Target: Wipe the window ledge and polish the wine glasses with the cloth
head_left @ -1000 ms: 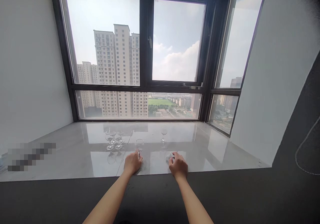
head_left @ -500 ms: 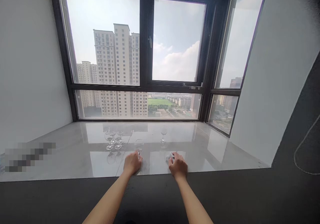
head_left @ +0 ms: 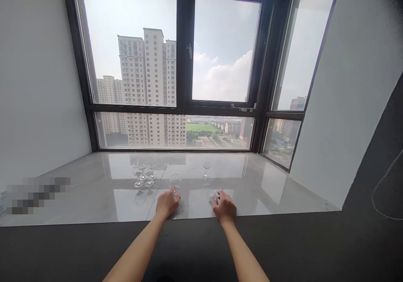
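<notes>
My left hand point(head_left: 167, 204) is closed around the stem of a stemmed glass point(head_left: 176, 178), which stands upright near the front of the glossy sill. Its lower part is mostly behind my fingers. To the right, my right hand point(head_left: 225, 207) is closed on a small white-and-grey thing point(head_left: 214, 197) low over the sill; fingers cover much of it, and I cannot make out its kind. Another stemmed glass point(head_left: 206, 167) stands upright farther back, between the two hands. Left of my left hand, several stemmed glasses point(head_left: 137, 174) are grouped close together.
The shiny tiled sill point(head_left: 261, 189) ends at a front edge above a dark wall point(head_left: 195, 240). A dark-framed window point(head_left: 217, 107) rises behind it, with white side walls point(head_left: 340, 105). A blurred patch point(head_left: 39, 196) covers the sill's left end. A thin cord point(head_left: 374, 196) hangs at far right.
</notes>
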Available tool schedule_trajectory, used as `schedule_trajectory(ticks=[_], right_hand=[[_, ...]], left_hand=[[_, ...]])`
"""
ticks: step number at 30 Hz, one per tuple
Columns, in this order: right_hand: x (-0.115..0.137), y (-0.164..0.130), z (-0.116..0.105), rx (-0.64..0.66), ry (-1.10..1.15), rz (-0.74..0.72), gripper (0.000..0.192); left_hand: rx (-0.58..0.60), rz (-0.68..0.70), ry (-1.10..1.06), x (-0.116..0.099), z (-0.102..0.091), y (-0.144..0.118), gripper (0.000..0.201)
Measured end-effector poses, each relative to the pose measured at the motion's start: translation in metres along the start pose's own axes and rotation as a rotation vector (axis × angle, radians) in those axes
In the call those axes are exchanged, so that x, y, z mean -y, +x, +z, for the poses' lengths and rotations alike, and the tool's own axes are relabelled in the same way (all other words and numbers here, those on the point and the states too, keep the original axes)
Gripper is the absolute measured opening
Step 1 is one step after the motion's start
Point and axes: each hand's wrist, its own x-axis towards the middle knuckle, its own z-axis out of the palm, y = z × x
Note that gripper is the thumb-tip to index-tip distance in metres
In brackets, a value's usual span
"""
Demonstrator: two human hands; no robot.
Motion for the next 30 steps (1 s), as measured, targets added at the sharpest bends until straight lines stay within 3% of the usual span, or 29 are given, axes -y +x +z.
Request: schedule_trajectory(ticks=[30], right_hand=[[-0.0056, 0.0014, 0.0058, 0.0, -0.007, -0.027, 0.019]], left_hand=[[0.008, 0.002, -0.004, -0.0033, -0.0049, -0.0011, 0.048]])
